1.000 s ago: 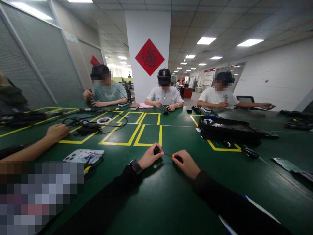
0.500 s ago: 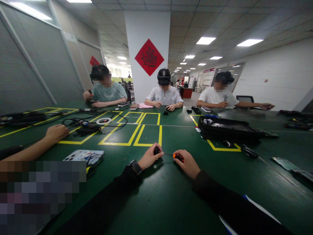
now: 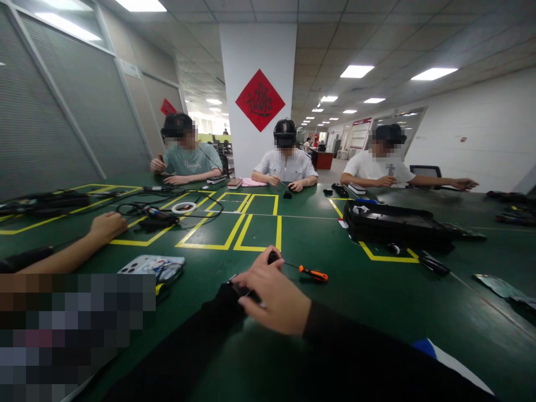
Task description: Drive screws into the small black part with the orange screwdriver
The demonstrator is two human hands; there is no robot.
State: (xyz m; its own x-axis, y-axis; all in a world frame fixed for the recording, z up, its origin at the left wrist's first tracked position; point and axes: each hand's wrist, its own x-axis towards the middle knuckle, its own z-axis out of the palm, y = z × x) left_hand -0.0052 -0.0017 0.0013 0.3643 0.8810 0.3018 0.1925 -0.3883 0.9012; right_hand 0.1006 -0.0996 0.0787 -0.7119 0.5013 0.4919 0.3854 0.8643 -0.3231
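Note:
My left hand [image 3: 268,258] holds a small black part [image 3: 273,257] between thumb and fingers above the green table. Mostly covered by my right hand, only its upper fingers show. An orange and black screwdriver [image 3: 314,273] is free of both palms, its thin shaft pointing at the black part; whether the tip sits in it I cannot tell. Across my left wrist reaches my right hand [image 3: 278,298], thumb and fingers apart at either side of the wristwatch [image 3: 231,279], which it largely hides.
A clear-lidded case [image 3: 153,267] lies left, beside a co-worker's arm [image 3: 69,245]. Cables and a white ring [image 3: 183,207] are farther back. At right are a long black housing [image 3: 389,220] and a black-handled tool [image 3: 433,263]. Three people sit opposite.
My right hand has let go of the screwdriver handle and moved left over my left wrist. The left hand keeps the black part. The view has shifted slightly.

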